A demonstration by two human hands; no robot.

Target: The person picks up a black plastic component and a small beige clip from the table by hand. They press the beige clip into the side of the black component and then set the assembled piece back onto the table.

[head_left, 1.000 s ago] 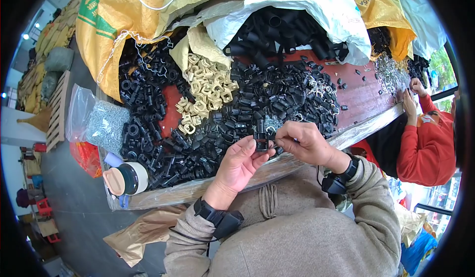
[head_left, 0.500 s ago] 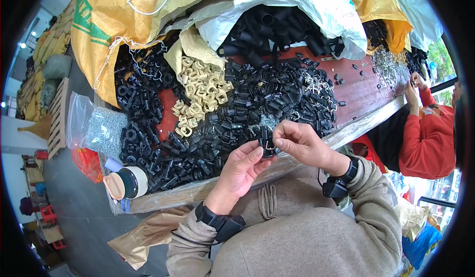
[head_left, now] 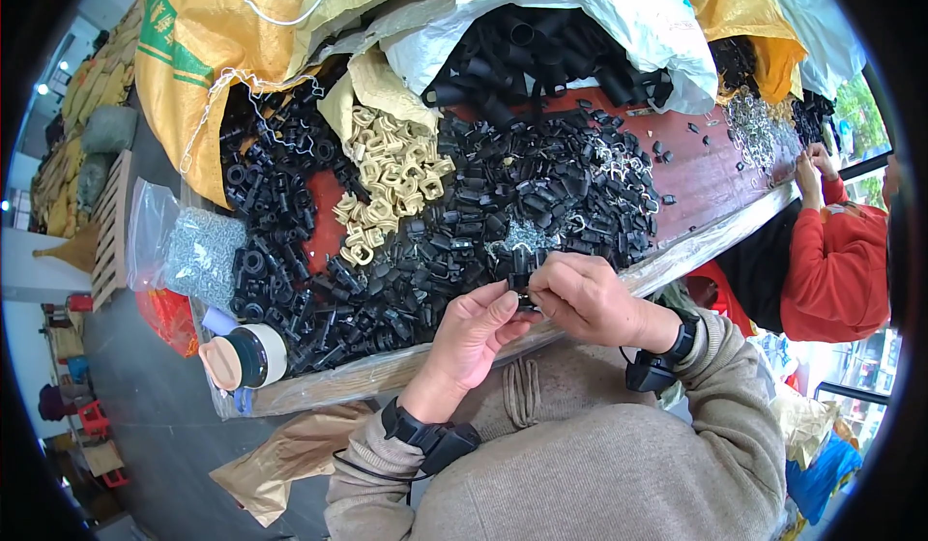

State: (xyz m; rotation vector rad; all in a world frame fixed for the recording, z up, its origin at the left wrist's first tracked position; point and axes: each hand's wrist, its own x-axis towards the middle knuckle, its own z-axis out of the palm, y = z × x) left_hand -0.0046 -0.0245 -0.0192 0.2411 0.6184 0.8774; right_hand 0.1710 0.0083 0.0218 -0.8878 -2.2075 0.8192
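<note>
Basically both hands pinch one small black plastic clip (head_left: 523, 288) above bench edge (head_left: 677, 256), left hand (head_left: 474, 338) + right hand (head_left: 580, 299) fingers clenched on it; slip = lost in black parts heap (head_left: 464, 212).

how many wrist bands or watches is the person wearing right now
2. One black band sits on the left wrist, below the left hand. The other black band wraps the right wrist, beside the right hand. Sleeves may hide more.

Between our left hand (head_left: 474, 333) and right hand (head_left: 580, 299), the small black part (head_left: 523, 292) is mostly covered by fingers; we cannot tell its shape. A co-worker in a red sleeve (head_left: 831, 251) is cut off at the frame's right edge.
</note>
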